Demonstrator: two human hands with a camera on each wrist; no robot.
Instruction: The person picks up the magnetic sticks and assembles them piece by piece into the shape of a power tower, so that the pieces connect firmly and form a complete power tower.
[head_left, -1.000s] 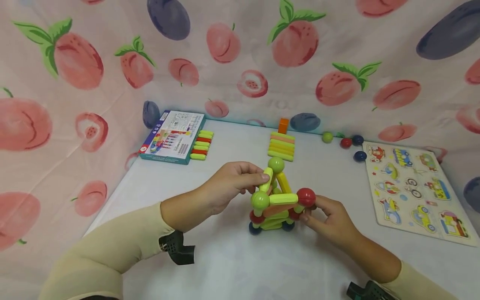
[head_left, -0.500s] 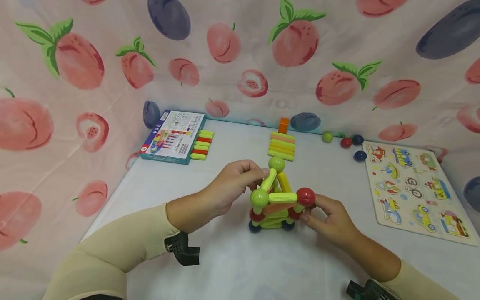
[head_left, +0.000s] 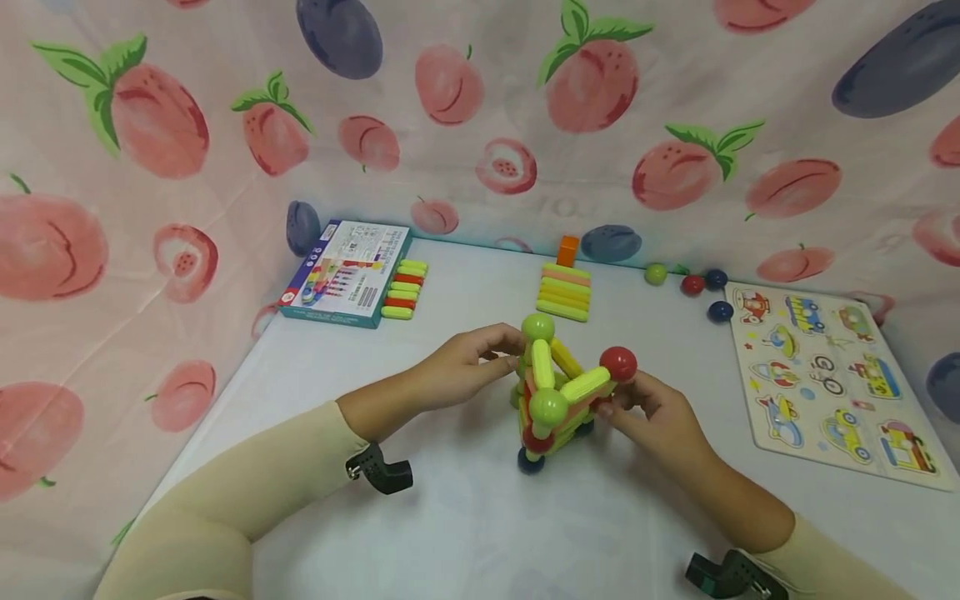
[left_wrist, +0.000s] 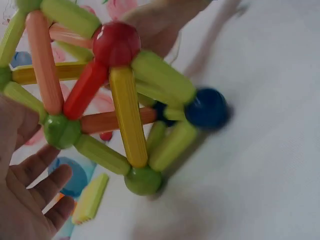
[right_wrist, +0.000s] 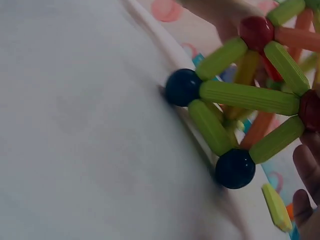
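Note:
A magnetic stick-and-ball structure (head_left: 542, 367) stands between my hands in the middle of the white table. Green, yellow, orange and red sticks join its balls; blue balls (left_wrist: 206, 108) are at its base. My right hand (head_left: 663, 425) grips its right side, thumb and fingers at a lower red ball (right_wrist: 311, 110) beneath the raised red ball (head_left: 618, 364). On the other side, my left hand (head_left: 465, 367) is beside the frame, fingers loosely extended by a green ball (left_wrist: 62, 131). Its fingertips are partly hidden behind the sticks in the head view.
Behind the structure lies a row of sticks (head_left: 564, 293) with an orange block (head_left: 567, 251). A toy box (head_left: 348, 271) with sticks (head_left: 403, 290) beside it is at back left. Loose balls (head_left: 692, 284) and a picture puzzle board (head_left: 832, 379) are on the right.
The structure has turned, bringing its front green ball rightward and nearer and swinging the raised red ball back. My left hand has let go of the upper green stick and moved slightly left.

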